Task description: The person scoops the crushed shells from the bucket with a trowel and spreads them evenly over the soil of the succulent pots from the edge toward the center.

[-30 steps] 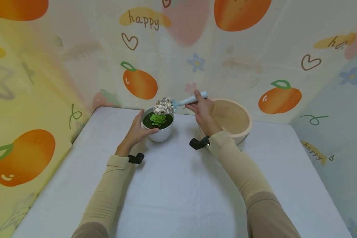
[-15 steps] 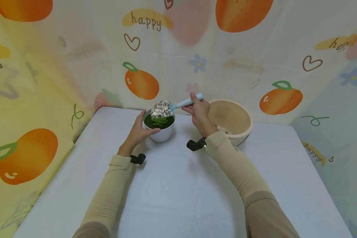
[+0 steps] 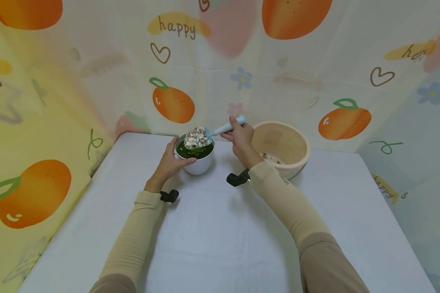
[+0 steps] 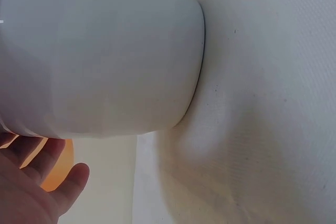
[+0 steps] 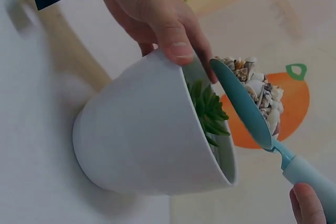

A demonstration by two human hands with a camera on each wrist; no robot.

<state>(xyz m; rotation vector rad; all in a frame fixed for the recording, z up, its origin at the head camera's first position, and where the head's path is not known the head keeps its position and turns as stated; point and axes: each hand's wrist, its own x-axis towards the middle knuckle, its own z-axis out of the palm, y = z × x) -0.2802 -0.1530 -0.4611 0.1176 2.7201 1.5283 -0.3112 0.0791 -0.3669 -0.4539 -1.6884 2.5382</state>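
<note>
A white plant pot [image 3: 201, 166] stands on the table, a green succulent [image 5: 207, 109] growing from its dark surface. My left hand [image 3: 170, 160] grips the pot at its near left side, thumb [image 5: 180, 45] on the rim and fingers round the far side. With thumb and fingers my right hand [image 3: 242, 140] pinches the pale blue handle of a small trowel [image 5: 241, 100]. A heap of small seashells [image 5: 262, 94] lies on its blade, which is over the pot's opening and covers part of the succulent in the head view.
Right of the pot, behind my right wrist, stands a large beige bowl [image 3: 303, 165] with a few shells [image 3: 269, 158] at its bottom. A white cloth [image 3: 212, 228] covers the table. A printed curtain [image 3: 293, 97] hangs right behind the table's far edge.
The trowel with its shells has moved left and lower over the pot, hiding more of the succulent. My left hand keeps its hold on the pot.
</note>
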